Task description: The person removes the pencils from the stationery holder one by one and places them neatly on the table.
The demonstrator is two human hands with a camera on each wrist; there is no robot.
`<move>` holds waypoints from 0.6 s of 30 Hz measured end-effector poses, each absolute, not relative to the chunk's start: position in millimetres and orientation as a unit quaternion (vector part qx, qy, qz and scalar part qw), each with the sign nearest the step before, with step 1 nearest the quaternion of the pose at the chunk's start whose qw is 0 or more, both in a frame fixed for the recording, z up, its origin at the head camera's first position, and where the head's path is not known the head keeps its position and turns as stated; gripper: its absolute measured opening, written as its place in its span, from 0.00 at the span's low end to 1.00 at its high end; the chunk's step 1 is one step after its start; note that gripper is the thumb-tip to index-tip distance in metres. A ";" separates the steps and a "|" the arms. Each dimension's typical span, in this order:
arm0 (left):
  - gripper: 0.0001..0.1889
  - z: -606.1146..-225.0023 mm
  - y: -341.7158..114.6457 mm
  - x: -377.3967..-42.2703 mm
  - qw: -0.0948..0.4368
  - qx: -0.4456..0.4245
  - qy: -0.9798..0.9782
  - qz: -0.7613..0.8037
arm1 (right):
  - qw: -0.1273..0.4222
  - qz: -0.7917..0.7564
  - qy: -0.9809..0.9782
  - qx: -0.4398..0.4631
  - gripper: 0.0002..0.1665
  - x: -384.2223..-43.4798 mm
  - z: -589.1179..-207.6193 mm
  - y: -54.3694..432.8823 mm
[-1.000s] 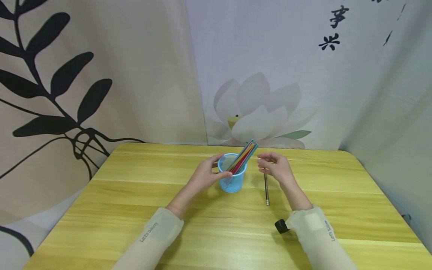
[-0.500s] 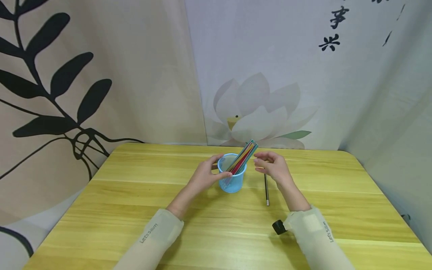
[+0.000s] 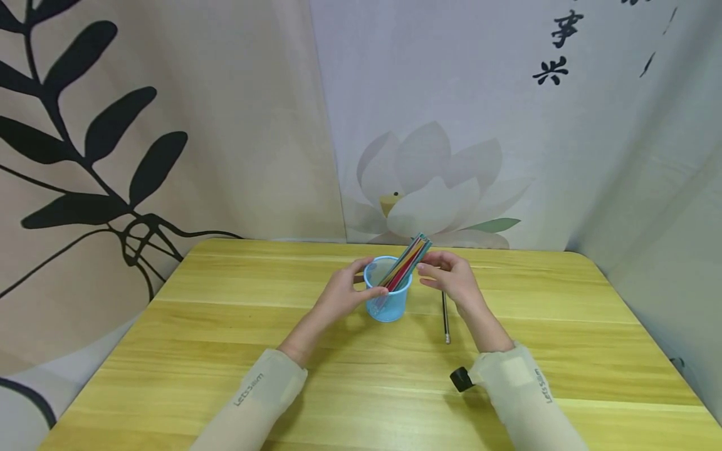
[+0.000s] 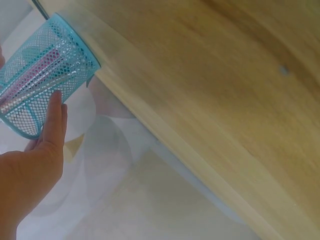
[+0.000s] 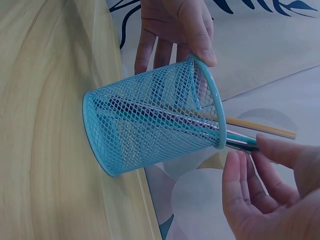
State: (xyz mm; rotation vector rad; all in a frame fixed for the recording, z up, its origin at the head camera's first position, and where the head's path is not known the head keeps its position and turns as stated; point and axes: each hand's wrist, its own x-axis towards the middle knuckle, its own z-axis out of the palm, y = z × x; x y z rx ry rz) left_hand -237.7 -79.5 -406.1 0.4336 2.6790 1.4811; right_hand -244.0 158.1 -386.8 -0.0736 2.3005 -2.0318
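A light blue mesh pen cup [image 3: 389, 308] stands upright on the table; several coloured pencils [image 3: 403, 266] in yellow, red and teal lean out over its right side. My left hand [image 3: 342, 291] grips the cup from the left, with the thumb at the rim and the fingers behind the wall, as the right wrist view [image 5: 175, 25] also shows. On the other side my right hand [image 3: 451, 275] has thumb and fingertips around the teal pencils [image 5: 240, 140] just above the rim. Below that hand, a dark pencil [image 3: 445, 319] with a pale end lies on the table.
The wooden table [image 3: 225, 376] has its far edge just behind the cup, with a printed cloth backdrop [image 3: 254, 125] beyond. A black wrist camera [image 3: 461, 379] sits at my right sleeve, close over the table.
My right hand has moved left, from beside the cup to the leaning pencils. The left hand, the cup and the dark pencil have stayed in place.
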 end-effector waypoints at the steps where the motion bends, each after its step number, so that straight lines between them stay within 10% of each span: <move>1: 0.41 -406.1 -79.6 -237.6 0.026 0.140 0.866 0.480 | 0.034 -0.661 0.749 -0.025 0.22 -243.9 -386.9 157.4; 18: 0.42 -407.1 -79.7 -237.9 0.026 0.141 0.863 0.485 | 0.024 -0.681 0.732 -0.018 0.21 -246.2 -378.1 152.7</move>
